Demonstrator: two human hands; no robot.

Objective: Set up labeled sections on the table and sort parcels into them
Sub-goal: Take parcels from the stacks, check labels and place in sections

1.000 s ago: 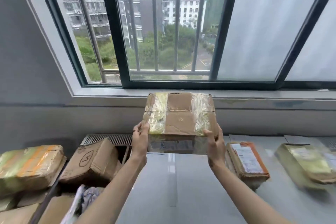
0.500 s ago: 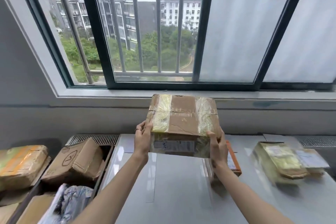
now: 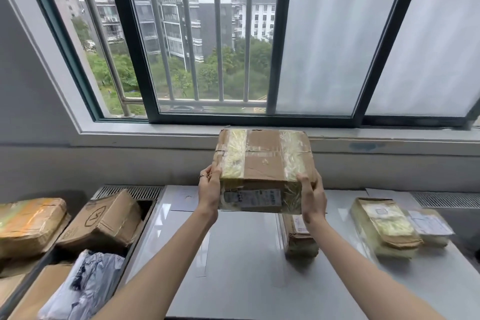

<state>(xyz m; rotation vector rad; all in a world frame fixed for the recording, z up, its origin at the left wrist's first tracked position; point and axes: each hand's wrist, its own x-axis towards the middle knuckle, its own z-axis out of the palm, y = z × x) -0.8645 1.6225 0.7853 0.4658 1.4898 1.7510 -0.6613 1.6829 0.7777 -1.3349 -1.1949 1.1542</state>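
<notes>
The upper part of the view is being filled by a wide dark-framed sliding window point(image 3: 259, 41) with vertical bars, through which apartment blocks and trees are being shown. Below it, a glossy white table point(image 3: 233, 254) is being spread across the middle of the view. Above the table's far half, a brown cardboard parcel banded with yellowish clear tape point(image 3: 263, 171) is being held up in the air, clear of the surface, with a printed shipping label being turned toward the camera on its near side. The parcel's left side is being gripped by the left hand point(image 3: 209, 189), fingers curled round the edge, and its right side is being clasped by the right hand point(image 3: 313, 197), thumb laid over the top. At the left, a dark bin point(image 3: 140, 239) beside the table is being occupied by a crumpled brown carton point(image 3: 104, 221), an orange-taped parcel point(image 3: 28, 226) and a grey plastic mailer bag point(image 3: 85, 286). On the table's right part, a flat yellow-taped parcel point(image 3: 384, 228) is being rested just beside a smaller clear-wrapped packet point(image 3: 431, 226). Under the right wrist, a small brown taped package point(image 3: 298, 239) is being partly hidden.
</notes>
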